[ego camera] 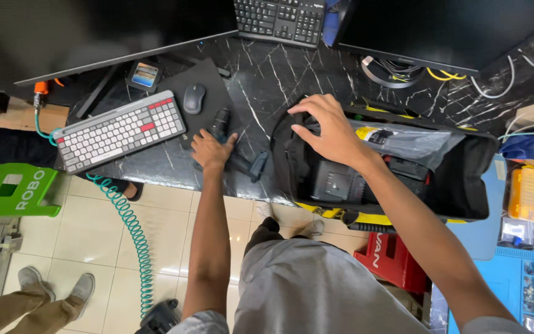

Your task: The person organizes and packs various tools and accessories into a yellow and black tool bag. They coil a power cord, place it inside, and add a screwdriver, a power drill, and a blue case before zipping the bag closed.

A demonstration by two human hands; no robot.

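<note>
1. Looking down from the head camera, the black tool bag (458,185) lies open on the dark marble desk (267,80), and everything else sits around it.
2. Just left of the bag, the left hand (210,150) is clenched around a black cordless drill (233,145) that lies on the desk, out of the bag; its chuck points away from the person and its handle reaches back toward the bag's left end.
3. Over the bag's left end, the right hand (329,131) hovers with fingers spread and curled, gripping nothing that I can see; the fingertips are at or just above the bag's rim, and I cannot tell whether they touch it.
4. Inside the bag, under that hand, sits a black charger block (332,182), and a clear plastic pouch (403,141) lies just right of the hand.
5. Judging by this, the drill is already out and in hand, while the charger and pouch are yet to be lifted.
6. Farther left of the bag, beyond the drill, are a computer mouse (194,98) and a white keyboard with red keys (120,130); a second, black keyboard (281,20) lies behind the bag.
7. Right of the bag rests an orange bit case (531,195).
</note>
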